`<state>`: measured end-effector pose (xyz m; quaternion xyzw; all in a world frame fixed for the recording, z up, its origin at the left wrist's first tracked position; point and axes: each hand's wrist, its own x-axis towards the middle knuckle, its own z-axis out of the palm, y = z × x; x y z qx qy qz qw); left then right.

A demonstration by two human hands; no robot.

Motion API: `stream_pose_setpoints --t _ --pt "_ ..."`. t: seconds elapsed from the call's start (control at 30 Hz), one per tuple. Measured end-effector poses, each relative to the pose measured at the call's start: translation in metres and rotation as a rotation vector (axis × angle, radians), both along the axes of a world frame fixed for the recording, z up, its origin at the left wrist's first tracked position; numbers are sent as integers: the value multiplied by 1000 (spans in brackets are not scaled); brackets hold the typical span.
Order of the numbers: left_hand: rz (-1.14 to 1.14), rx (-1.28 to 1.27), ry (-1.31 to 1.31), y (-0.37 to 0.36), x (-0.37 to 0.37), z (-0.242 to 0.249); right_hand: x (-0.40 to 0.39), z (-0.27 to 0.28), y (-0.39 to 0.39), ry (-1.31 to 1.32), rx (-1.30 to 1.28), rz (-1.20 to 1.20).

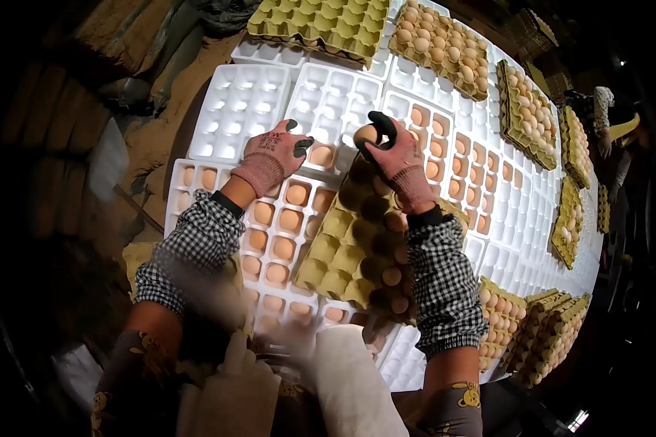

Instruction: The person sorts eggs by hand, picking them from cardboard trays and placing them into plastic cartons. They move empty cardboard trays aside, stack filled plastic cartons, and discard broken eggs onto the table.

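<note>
My right hand point(402, 162), in a pink glove with dark fingertips, pinches a brown egg point(367, 134) between thumb and fingers. Below it lies a yellow-green egg tray point(329, 251); its left cups hold no eggs, while several eggs show on its right side, partly hidden by my forearm. My left hand point(273, 154), gloved alike, is over the white foam trays with fingers apart and nothing visible between them. Just right of its fingertips, an egg point(321, 156) sits in a white tray cell. Nearer me, a white tray point(233, 244) holds several eggs in its cells.
White foam trays point(239, 109) cover the table. A yellow-green tray point(321, 25) lies at the back, beside a tray full of eggs point(441, 47). More loaded trays point(528, 113) line the right side, with a stack point(550, 335) at lower right. Another person's arm point(603, 120) shows far right.
</note>
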<state>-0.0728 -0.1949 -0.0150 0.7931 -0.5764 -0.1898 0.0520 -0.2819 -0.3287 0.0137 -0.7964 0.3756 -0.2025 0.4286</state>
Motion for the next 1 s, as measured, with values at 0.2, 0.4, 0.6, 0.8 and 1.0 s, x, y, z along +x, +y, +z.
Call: stream_pose_setpoints --t 0.2,0.4,0.6,0.8,1.0 --pt "-32 -359 27 -22 14 -39 70 -30 -8 308 -234 -71" --pt "-13 -362 -64 -14 14 -66 74 -57 -12 11 -70 73" --pt "-8 -422 -1 -13 24 -71 63 -43 -16 -201 -134 206" --pt "-92 32 313 51 -63 32 -132 -26 7 670 -521 -398" --pt "85 -174 850 96 -115 14 -247 -60 87 -68 273 -742"
